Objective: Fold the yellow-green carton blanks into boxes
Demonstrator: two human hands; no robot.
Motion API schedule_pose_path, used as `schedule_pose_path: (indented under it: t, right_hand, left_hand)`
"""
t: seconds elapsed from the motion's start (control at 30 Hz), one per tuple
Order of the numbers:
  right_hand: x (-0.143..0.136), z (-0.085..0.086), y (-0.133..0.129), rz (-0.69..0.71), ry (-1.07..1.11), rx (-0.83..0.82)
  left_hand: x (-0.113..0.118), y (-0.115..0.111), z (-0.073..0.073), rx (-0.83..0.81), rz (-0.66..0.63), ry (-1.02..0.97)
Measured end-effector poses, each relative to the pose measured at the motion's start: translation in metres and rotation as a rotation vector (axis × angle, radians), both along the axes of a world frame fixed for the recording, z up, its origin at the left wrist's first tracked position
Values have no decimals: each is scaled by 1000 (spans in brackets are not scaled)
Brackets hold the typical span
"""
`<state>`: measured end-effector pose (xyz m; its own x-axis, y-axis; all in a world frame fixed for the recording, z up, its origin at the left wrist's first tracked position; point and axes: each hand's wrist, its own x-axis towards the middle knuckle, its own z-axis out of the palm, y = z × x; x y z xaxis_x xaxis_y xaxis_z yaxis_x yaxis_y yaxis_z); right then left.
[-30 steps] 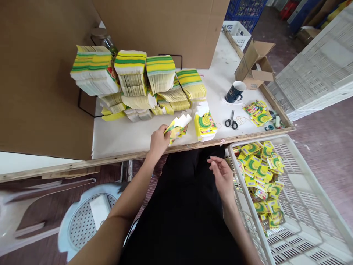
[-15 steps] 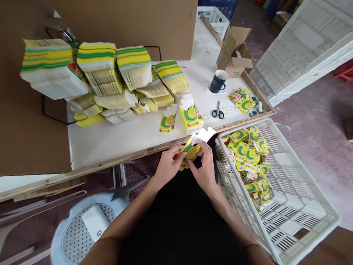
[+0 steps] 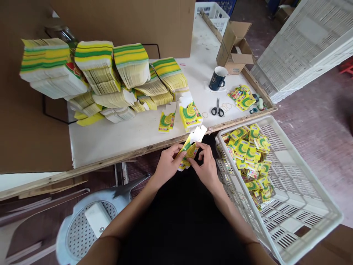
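Observation:
Over the table's front edge, a small yellow and green carton (image 3: 191,150) is held tilted, its white end flaps standing out at the top. My left hand (image 3: 167,166) grips its left side, thumb on the printed face. At the other side, my right hand (image 3: 204,165) has thumb and forefinger closed on the carton, the forefinger near the flaps. Just beyond lies a pile of the same cartons (image 3: 190,115), and beside it a few flat cartons (image 3: 167,120). To my right, a white plastic crate (image 3: 306,166) holds many formed cartons (image 3: 243,150).
Tall bundles of flat cartons (image 3: 95,55) line the back left of the table against cardboard. On the right are scissors (image 3: 217,109), a dark mug (image 3: 217,78), more cartons (image 3: 242,98) and an open cardboard box (image 3: 234,51). A grey-blue stool (image 3: 79,235) is at lower left.
The carton has turned a little more upright, and its flaps have shifted left. My right fingers have curled in closer along its edge. The whole view has shifted slightly.

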<state>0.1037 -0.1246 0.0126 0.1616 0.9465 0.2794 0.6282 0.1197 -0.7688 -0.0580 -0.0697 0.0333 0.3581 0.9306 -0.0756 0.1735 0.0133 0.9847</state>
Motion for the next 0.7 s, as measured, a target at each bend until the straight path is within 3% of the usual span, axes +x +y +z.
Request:
schedule_pose_path:
  t: [0.1, 0.27, 0.7]
  right_hand:
    - [3, -1, -2, 14, 3, 37]
    - [7, 0, -3, 9, 38, -54]
    - [7, -4, -10, -22, -18, -3]
  left_hand:
    - [2, 0, 2, -4, -40, 9]
    - [3, 1, 4, 16, -102, 50]
    - [5, -1, -4, -79, -30, 15]
